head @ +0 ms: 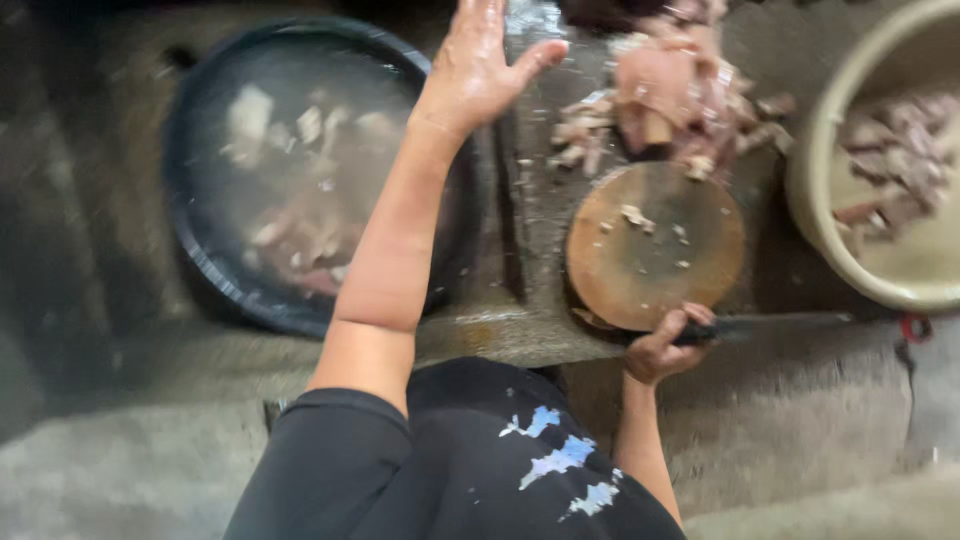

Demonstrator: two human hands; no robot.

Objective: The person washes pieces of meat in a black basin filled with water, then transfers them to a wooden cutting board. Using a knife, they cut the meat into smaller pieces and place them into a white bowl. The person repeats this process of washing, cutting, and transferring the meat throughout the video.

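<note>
Brown chopping block (655, 245), black basin (200, 250), beige bowl (830, 150), pink meat (665, 85).

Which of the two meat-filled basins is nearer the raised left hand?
The dark basin, filled with water, just beside the left hand; the beige basin sits far right.

Single head-worn view, straight down, close over the hands (480, 70).

A long, dark-bladed knife (770, 325) lies flat and level at the five o'clock edge of a round, brown wooden chopping block (655, 245), its blade pointing toward three o'clock. The block sits flat, its top dotted with pale meat scraps; pinkish raw meat pieces (670, 90) are heaped at its twelve o'clock side.
</note>
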